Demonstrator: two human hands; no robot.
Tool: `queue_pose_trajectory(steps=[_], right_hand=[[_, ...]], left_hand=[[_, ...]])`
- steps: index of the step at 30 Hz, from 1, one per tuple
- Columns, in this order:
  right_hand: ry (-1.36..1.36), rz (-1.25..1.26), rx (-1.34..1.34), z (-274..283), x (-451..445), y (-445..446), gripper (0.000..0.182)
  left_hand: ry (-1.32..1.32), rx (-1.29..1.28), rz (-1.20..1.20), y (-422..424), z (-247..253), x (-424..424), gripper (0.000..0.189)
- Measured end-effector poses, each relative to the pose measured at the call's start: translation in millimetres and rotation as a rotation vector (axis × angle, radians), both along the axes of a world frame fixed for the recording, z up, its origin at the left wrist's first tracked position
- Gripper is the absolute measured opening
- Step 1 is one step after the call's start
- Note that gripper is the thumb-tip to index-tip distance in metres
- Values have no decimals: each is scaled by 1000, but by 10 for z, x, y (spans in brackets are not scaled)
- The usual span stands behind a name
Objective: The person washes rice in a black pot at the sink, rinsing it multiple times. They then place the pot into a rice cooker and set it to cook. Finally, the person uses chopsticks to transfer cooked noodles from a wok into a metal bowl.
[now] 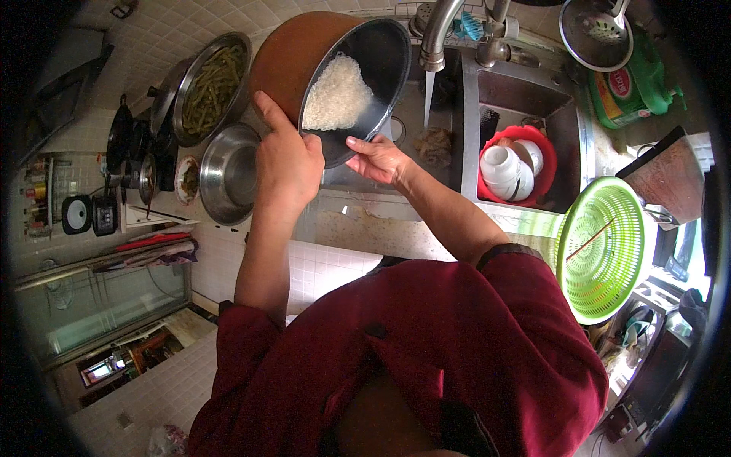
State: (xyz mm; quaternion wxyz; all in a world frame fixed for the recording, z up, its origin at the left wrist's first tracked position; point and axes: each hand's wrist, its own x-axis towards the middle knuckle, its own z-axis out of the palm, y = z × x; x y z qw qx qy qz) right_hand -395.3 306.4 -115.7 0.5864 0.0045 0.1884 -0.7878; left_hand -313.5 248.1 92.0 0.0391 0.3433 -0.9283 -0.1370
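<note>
A brown pot with a dark inside [308, 51] is tilted on its side over the left sink basin [451, 154]. White rice [340, 94] lies clumped against its inner wall. My left hand [288, 163] grips the pot from its near left side, thumb at the rim. My right hand [377, 160] is at the lower rim, palm up with fingers partly spread; whether it bears the pot or only touches it, I cannot tell. Water runs from the metal faucet [434, 57] just right of the pot, into the basin. A brownish clump [435, 145] lies beneath the stream.
A red basin [551, 163] holding white bowls [507, 171] sits in the right sink basin. A green plastic colander [605, 251] stands at the right. Left are an empty steel bowl [228, 174] and a steel bowl of green beans [211, 85]. A green bottle [631, 85] stands behind.
</note>
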Motion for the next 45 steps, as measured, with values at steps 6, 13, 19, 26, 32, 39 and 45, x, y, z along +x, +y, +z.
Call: queue_pose_trajectory(steps=[6, 13, 19, 26, 32, 39, 45], right_hand=[[-26, -9, 75, -181, -55, 75, 31], [371, -166, 422, -171, -463, 752, 29], [1346, -73, 972, 313, -812, 1182, 36], [2430, 299, 1247, 526, -649, 1113, 24], [2407, 946, 631, -18, -414, 212, 36], [2551, 774, 978, 80, -842, 340, 47], [2746, 1078, 887, 218, -902, 417, 27]], left_hand=[[28, 51, -6, -55, -247, -49, 72], [471, 1047, 117, -327, -1209, -273, 50], [554, 1905, 388, -140, -1896, -206, 36], [505, 1955, 311, 119, -2014, -137, 31], [493, 1831, 344, 144, -1861, -7, 30], [474, 1888, 338, -12, -1844, 61, 30], [512, 1988, 467, -127, -1944, -41, 31]])
